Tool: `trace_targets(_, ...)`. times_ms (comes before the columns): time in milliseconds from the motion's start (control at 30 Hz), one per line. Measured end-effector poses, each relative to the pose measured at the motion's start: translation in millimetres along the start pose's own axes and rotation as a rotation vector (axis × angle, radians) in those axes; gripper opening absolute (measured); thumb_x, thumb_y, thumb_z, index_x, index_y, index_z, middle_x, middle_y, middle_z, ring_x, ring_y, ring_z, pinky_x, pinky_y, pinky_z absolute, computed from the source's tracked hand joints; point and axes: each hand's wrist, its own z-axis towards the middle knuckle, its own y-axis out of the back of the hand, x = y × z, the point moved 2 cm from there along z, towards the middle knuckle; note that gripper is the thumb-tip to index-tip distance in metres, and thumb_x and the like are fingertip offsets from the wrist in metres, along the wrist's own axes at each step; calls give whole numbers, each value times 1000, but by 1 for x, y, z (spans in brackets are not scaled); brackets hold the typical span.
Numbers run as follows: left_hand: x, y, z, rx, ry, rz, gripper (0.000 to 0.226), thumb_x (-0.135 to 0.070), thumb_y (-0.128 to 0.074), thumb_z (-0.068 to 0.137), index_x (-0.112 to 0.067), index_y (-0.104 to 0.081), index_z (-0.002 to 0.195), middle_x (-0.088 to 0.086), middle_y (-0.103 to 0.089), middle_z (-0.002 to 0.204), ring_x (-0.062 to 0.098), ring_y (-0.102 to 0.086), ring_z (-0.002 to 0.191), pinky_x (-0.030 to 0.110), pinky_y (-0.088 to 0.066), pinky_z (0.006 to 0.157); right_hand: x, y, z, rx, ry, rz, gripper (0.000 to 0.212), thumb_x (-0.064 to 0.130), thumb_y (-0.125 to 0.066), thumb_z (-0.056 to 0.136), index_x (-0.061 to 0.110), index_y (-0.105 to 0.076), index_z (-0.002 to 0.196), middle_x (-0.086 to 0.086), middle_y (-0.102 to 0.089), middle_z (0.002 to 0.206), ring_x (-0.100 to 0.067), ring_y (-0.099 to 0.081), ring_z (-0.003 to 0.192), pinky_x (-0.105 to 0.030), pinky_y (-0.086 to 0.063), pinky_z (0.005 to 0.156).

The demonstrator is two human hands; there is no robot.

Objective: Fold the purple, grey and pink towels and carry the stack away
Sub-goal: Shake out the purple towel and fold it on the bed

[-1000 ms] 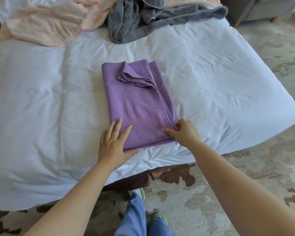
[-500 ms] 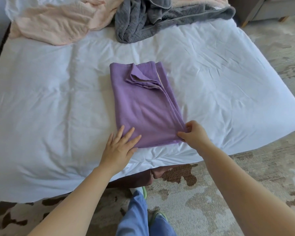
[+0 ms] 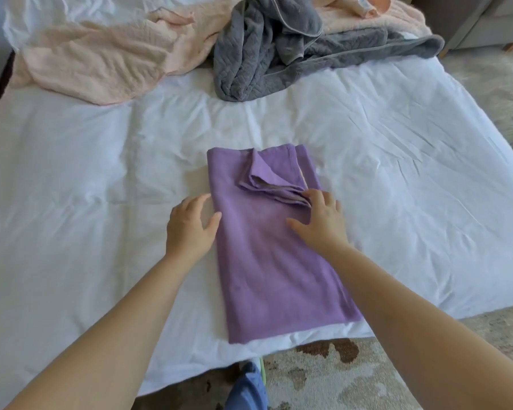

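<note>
Left hand (image 3: pixel 190 229) and right hand (image 3: pixel 323 223), fingers spread flat, are pressing the towel (image 3: pixel 273 276); the flap (image 3: pixel 264 176) just beyond the right hand is likely springing open.

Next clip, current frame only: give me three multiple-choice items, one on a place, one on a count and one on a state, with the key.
1. Where on the bed does the grey towel lie?
A. Near edge
B. Far side, right of the pink towel
C. Near left corner

2. How many towels are folded?
A. None
B. One
C. Three

3. How is the right hand?
A. Open, resting on the purple towel
B. Gripping the grey towel
C. A fist holding nothing

Key:
1 B: the grey heap sits beside the pink one at the far edge.
2 B: only the purple towel is a flat rectangle, and the other two are crumpled.
3 A: its fingers lie spread on the purple cloth by the rumpled flap.
</note>
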Motion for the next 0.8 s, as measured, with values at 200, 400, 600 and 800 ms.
trace_targets(200,4,-11,108,85,0,-36,56,-31,-55,93,-9,-39,141,8,-40,147,30,-37,134,39,-28,111,29,-28,69,27,289,-334,60,40,-60,82,24,-42,136,0,-50,131,-27,-45,119,-39,-38,93)
trace_targets(400,10,-21,167,225,24,-64,37,-31,-47,96,-16,-54,130,5,-60,126,31,-49,121,41,-39,101,3,-15,122,-68,-368,239,8,19,-46,88,17,-52,83,0,-52,73,-25,-49,74,-31,-34,57)
trace_targets(600,13,-25,183,312,93,-441,8,-26,-61,91,-20,-66,87,-3,-66,88,12,-61,86,19,-47,79,7,-17,141,25,-480,390,21,38,-55,77,20,-53,88,0,-59,92,-20,-57,82,-32,-46,69)
trace_targets(800,20,-28,188,327,24,-170,19,-43,-53,93,-26,-59,86,-4,-64,84,17,-57,87,35,-38,87,15,-13,148,214,-488,549,32,47,-67,81,20,-58,95,4,-65,91,-17,-65,83,-28,-52,63)
